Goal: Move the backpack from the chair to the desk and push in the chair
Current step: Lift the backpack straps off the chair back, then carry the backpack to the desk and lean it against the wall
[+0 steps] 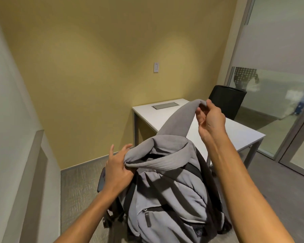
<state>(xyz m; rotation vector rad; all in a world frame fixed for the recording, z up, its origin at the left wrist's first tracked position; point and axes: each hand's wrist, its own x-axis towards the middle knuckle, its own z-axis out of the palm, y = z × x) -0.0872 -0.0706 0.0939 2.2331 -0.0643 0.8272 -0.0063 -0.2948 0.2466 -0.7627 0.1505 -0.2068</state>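
A grey backpack [168, 193] with black straps and a zip pocket fills the lower middle of the head view. It hides most of the black chair [102, 179] under it; only an armrest and some dark frame show at its left. My left hand [118, 165] grips the backpack's top left edge. My right hand [210, 118] pinches a grey strap or flap [179, 120] and holds it stretched up over the white desk [240, 135]. The desk stands behind the backpack, against the yellow wall.
A second black chair [226, 100] stands behind the desk at the right. A grey panel [165, 105] is set into the desktop near the wall. Glass partitions [279, 106] close off the right side. A grey ledge [33, 172] runs along the left wall. The floor is carpeted.
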